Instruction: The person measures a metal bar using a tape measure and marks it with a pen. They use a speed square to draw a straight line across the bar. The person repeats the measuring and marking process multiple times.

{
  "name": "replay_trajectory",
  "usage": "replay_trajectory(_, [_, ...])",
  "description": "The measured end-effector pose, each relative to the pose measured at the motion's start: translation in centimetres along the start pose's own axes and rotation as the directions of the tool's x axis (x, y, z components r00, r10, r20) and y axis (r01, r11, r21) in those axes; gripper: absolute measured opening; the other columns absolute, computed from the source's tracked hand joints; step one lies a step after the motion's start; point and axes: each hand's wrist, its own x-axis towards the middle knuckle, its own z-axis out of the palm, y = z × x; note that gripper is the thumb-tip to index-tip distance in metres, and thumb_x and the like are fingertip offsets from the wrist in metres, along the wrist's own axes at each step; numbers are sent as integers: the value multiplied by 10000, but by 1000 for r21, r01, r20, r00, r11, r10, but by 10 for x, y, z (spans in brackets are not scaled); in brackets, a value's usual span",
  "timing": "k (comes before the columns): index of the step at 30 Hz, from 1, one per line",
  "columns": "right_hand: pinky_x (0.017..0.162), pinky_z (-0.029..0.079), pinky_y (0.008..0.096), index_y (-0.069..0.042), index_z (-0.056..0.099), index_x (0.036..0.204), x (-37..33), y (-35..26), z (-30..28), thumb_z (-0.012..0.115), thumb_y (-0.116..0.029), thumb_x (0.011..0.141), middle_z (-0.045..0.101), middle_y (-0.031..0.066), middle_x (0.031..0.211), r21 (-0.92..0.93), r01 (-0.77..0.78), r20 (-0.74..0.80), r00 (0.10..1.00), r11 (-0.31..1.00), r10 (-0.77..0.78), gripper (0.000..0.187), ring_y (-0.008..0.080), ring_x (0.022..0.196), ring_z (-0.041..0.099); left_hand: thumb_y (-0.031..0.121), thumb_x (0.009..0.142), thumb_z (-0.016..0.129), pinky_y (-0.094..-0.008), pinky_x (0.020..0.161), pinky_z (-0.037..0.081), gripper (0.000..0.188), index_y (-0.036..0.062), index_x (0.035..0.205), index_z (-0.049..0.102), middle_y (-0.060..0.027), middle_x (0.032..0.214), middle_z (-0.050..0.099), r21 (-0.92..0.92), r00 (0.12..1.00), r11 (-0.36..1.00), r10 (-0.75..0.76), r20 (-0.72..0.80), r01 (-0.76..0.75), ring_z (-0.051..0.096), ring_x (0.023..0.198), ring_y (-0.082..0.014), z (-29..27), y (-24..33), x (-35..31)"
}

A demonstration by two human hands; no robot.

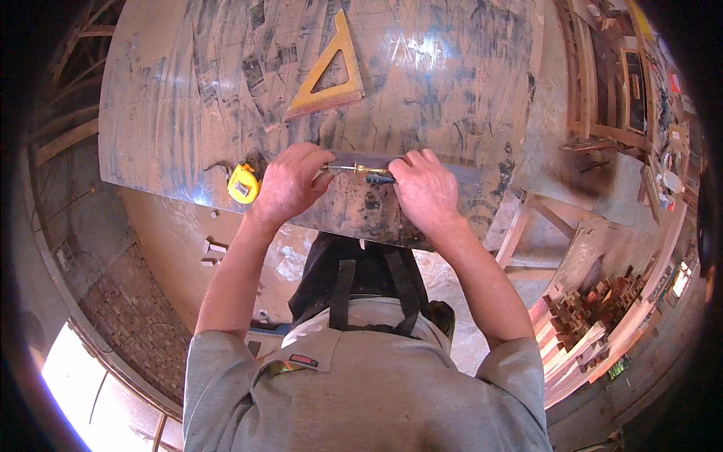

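Left hand and right hand clamp the tool at 2 ends; likely light, stiff, slick-shafted: grip right end.

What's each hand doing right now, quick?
Left hand: closed, pinching the left end of a slim tool.
Right hand: closed on the slim tool's right end.
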Motion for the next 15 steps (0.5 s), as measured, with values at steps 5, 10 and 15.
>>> replay_trajectory(5, [730, 583, 409, -90, 688, 846, 2, -1, -2, 672, -115, 789, 616, 87, 914, 17, -43, 26, 999, 999, 43, 64, 283, 962, 632, 46, 766, 828, -429, 853, 568, 340, 63, 1074, 685, -129, 1057, 679, 17, 1000, 1000, 2, -25, -1, 670, 1003, -343, 2, 0, 0])
replay_trajectory(10, [734, 583, 413, -87, 693, 856, 3, -2, -6, 667, -116, 799, 614, 91, 926, 13, -55, 47, 997, 998, 54, 69, 283, 968, 630, 55, 772, 830, -432, 860, 563, 344, 64, 1087, 692, -133, 1063, 677, 1, 999, 999, -35, -13, 35, 663, 1010, -346, 2, 2, 1])
replay_trajectory(15, [738, 581, 413, -85, 699, 871, 3, -1, -6, 664, -114, 801, 612, 94, 926, 2, -55, 52, 997, 998, 55, 83, 286, 963, 630, 67, 773, 837, -434, 851, 563, 345, 69, 1088, 697, -133, 1061, 676, -6, 999, 1000, -26, -20, 25, 663, 1004, -347, 3, 2, 2])
